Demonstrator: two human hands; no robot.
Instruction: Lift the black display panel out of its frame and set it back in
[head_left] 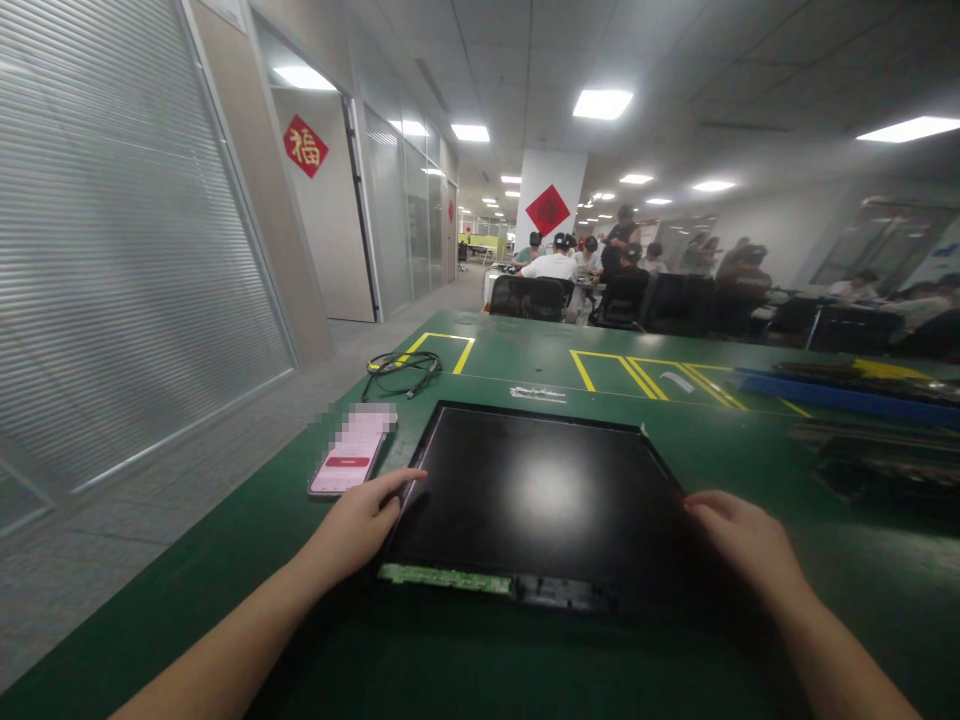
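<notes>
A black LCD screen panel (472, 490) lies face up before me, its glossy surface reflecting a bright spot. Along its near edge runs a green circuit board strip (446, 578), with a dark strip continuing to the right. My left hand (358, 525) grips the left edge, index finger over the frame and thumb close beneath. At the opposite edge, my right hand (750, 545) is closed on the frame, thumb and fingers together; its fingers under the panel are hidden. A phone (349, 460) with a lit, partly pixelated screen rests just beyond my left hand.
The green table (247, 560) carries a coiled black cable (405, 372) and yellow tape outlines (585, 370). At right lie a blue tray (847, 390) and blurred dark parts (885, 460). Several people sit at farther tables, with black chairs (529, 298) behind them.
</notes>
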